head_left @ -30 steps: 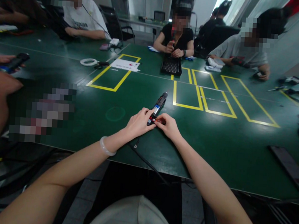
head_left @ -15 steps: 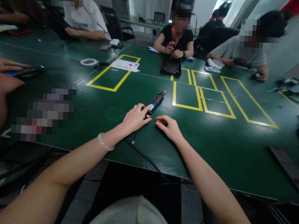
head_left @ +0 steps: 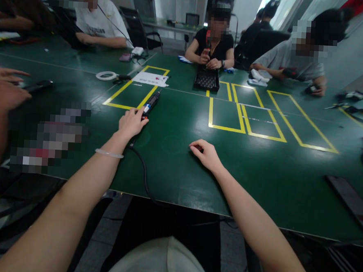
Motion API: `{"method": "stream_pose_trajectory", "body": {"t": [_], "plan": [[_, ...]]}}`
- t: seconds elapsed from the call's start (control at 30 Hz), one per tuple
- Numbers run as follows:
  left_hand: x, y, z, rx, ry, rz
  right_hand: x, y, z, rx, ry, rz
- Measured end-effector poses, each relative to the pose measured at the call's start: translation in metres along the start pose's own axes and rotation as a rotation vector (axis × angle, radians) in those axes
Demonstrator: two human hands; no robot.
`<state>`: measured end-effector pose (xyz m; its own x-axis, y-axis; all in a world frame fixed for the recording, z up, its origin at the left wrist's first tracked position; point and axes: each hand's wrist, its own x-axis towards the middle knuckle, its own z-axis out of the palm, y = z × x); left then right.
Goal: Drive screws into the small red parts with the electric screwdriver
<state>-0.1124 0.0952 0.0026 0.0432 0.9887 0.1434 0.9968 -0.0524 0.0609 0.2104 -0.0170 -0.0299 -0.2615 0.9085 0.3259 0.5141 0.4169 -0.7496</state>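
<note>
Left hand (head_left: pixel 131 122) is out toward the middle-left of the frame, its grip closed around the near end of a black corded tool (head_left: pixel 150 104) that lies on the green surface (head_left: pixel 259 169), tip pointing at the yellow taped rectangle (head_left: pixel 137 90). The cord (head_left: pixel 142 166) trails back off the near edge. Right hand (head_left: pixel 206 154) rests just right of centre, fingers loosely curled, holding nothing.
</note>
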Motion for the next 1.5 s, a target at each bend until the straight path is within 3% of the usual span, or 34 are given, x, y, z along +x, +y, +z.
{"method": "stream_pose_trajectory", "body": {"t": [0.2,0.57,0.73,0.8,0.93,1.1,1.33,1.5], "plan": [[-0.006,0.003,0.001,-0.010,0.143,-0.001,0.001,0.001,-0.001,-0.002,-0.005,0.000],[-0.009,0.013,-0.004,-0.089,0.181,-0.101,0.001,0.001,0.000,-0.018,-0.020,-0.011],[-0.012,0.030,-0.011,-0.241,0.288,0.080,0.001,0.000,0.000,0.026,-0.002,-0.005],[-0.017,0.046,-0.011,-0.438,0.182,0.222,0.001,-0.001,0.001,0.047,0.001,-0.002],[-0.032,0.082,-0.008,-0.802,-0.189,0.501,0.001,-0.003,0.001,0.101,0.012,-0.008],[-0.055,0.108,-0.009,-0.921,-0.445,0.620,0.000,-0.006,0.003,0.167,-0.014,-0.039],[-0.066,0.113,-0.010,-0.954,-0.510,0.639,0.001,-0.009,0.003,0.176,-0.031,-0.006],[-0.068,0.114,-0.013,-0.886,-0.352,0.703,0.003,0.000,0.004,0.358,0.007,0.119]]}}
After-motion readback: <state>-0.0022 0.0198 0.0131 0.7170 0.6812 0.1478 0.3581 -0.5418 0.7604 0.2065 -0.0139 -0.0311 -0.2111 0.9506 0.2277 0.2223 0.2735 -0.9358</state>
